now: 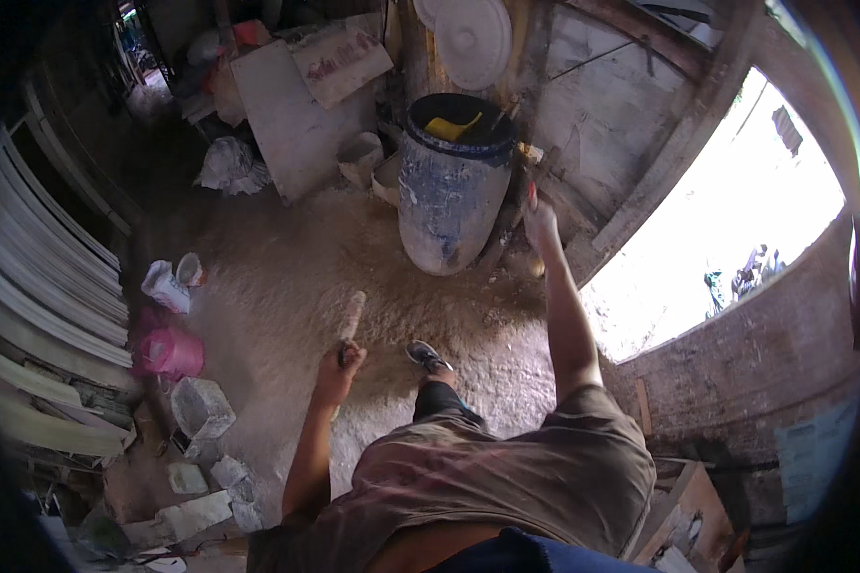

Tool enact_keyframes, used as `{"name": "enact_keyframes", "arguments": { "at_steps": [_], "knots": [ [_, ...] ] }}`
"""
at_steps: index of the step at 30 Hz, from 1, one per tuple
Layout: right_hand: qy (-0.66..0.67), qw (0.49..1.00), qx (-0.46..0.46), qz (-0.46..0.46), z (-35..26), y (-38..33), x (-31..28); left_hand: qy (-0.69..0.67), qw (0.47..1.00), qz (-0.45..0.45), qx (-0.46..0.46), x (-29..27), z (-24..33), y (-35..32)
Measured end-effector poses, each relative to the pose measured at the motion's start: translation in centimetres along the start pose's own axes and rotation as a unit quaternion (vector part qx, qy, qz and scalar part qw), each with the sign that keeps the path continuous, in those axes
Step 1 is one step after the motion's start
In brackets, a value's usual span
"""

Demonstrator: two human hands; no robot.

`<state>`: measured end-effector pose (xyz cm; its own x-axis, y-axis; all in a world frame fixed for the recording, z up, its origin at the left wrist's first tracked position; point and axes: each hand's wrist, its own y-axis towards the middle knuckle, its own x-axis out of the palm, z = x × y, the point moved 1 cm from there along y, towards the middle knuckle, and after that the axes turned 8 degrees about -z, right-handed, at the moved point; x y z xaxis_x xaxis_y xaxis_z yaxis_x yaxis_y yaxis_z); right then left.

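Observation:
My left hand is closed around the dark handle of a long, narrow tool with a pale, crusted blade, pointing forward over the floor. My right arm reaches forward along the right side of a blue drum smeared with white. In my right hand is a tool with a red handle; its kind is too small to make out. A yellow curved piece shows inside the drum's open top.
A bright opening is on the right. At left are stacked pale strips, a pink bucket and a white-crusted container. Boards lean behind the drum, near a small bucket. A wooden box sits lower right.

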<state>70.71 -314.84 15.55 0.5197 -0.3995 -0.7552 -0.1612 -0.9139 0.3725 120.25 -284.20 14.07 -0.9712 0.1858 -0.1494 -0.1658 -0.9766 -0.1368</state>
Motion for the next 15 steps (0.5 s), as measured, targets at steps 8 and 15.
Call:
{"name": "enact_keyframes", "arguments": {
  "at_steps": [8, 15],
  "knots": [
    [-0.172, 0.979, 0.058, -0.097, 8.8, 36.8, 9.8, -0.249, 0.935, 0.195, -0.159, 0.0, 1.4, 13.1],
    [-0.159, 0.987, 0.01, 0.02, 8.8, 44.3, 14.4, -0.149, 0.941, 0.236, -0.189, -0.4, 3.3, 16.3]
  ]
}}
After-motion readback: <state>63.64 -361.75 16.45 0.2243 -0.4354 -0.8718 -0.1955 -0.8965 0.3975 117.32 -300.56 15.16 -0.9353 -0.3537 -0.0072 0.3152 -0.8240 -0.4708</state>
